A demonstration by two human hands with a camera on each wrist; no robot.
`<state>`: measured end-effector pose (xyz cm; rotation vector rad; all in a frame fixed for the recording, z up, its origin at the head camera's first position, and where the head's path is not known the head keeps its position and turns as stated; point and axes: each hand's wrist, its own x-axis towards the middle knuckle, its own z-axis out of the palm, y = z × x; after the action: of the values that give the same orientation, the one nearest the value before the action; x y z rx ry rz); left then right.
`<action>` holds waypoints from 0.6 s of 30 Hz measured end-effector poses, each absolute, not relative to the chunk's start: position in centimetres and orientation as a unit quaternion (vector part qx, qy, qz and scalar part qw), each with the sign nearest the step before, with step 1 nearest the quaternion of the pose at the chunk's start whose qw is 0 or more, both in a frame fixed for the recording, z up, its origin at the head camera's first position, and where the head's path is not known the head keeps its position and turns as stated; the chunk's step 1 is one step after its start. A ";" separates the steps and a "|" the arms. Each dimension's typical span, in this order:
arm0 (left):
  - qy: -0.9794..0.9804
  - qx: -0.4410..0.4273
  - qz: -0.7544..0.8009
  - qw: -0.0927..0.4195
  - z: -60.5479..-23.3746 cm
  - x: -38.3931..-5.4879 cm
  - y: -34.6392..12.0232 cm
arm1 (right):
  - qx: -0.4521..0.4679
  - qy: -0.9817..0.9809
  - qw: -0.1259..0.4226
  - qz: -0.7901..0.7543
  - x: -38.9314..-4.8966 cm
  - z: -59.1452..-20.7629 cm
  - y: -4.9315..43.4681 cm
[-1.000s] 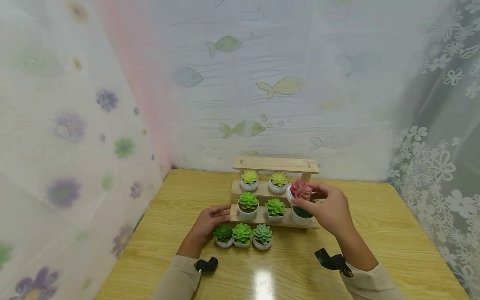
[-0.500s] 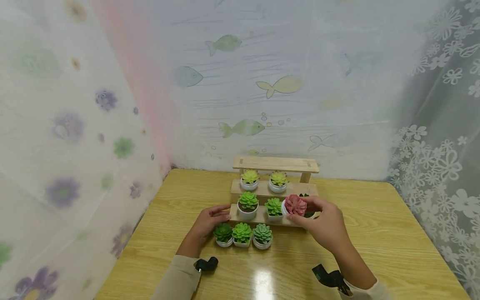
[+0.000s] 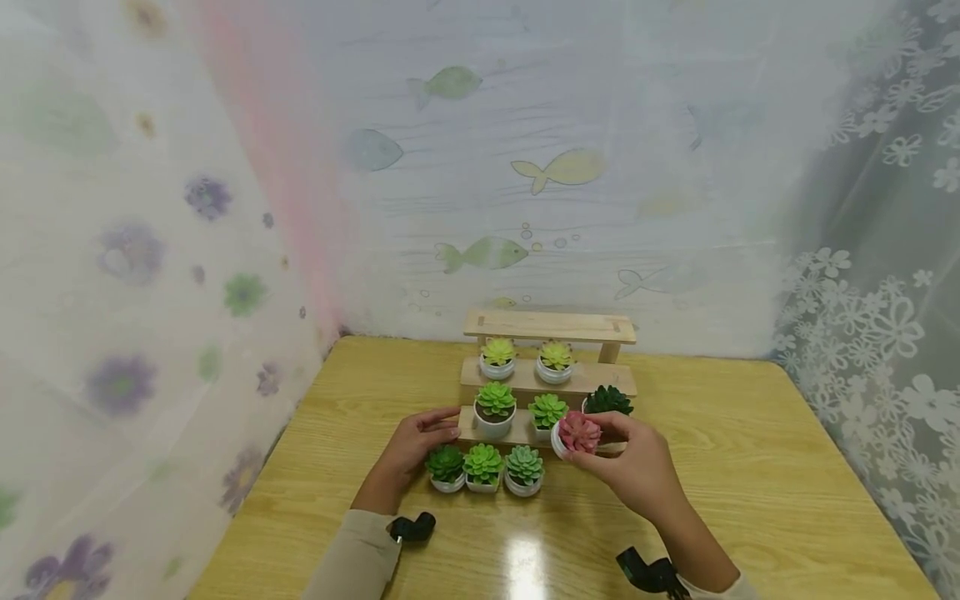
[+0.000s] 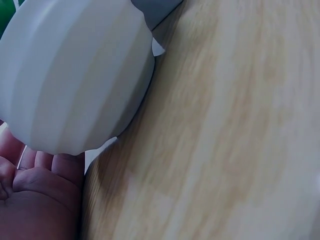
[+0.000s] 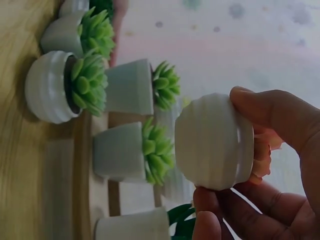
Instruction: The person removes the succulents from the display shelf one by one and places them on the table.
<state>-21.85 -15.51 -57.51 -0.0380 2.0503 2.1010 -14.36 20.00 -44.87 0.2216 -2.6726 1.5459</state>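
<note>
My right hand (image 3: 637, 462) pinches a small white ribbed pot (image 5: 215, 142) holding a pinkish-red succulent (image 3: 580, 432). It is raised in front of the right part of a wooden tiered stand (image 3: 551, 325), with thumb on one side and fingers on the other. My left hand (image 3: 408, 450) touches the left end of the stand's lowest shelf, fingers fairly straight. Close to that hand, a dark green succulent (image 3: 446, 463), a bright green one (image 3: 483, 464) and a bluish-green one (image 3: 523, 467) stand in a row on the table.
Two yellow-green succulents (image 3: 497, 352) sit on the middle shelf. The lowest shelf holds a green succulent (image 3: 495, 400), another green one (image 3: 548, 410) and a dark green plant (image 3: 608, 400), partly hidden. Printed curtains (image 3: 390, 208) hang behind the wooden table (image 3: 750, 483).
My right hand has brought the red succulent down and toward me from the middle shelf's right end, uncovering the dark green plant. My left hand has stayed at the stand.
</note>
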 end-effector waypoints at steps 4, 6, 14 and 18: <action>0.698 -0.002 0.707 0.108 -57.5 -21.9 -15.6 | 0.063 -0.864 0.010 0.499 -14.1 -45.4 20.1; 0.699 0.000 0.707 0.110 -57.5 -21.9 -15.6 | 0.058 -0.868 0.004 0.492 -14.1 -45.8 20.2; 0.700 0.006 0.705 0.109 -57.6 -22.0 -15.8 | 0.051 -0.887 -0.006 0.460 -14.2 -47.7 20.5; 0.699 -0.001 0.706 0.108 -57.7 -22.0 -15.7 | 0.045 -0.889 -0.015 0.455 -14.3 -48.7 20.7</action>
<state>-22.03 -15.72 -57.73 -0.0021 2.0577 2.0783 -14.35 20.73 -48.67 0.1419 -2.8204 1.4446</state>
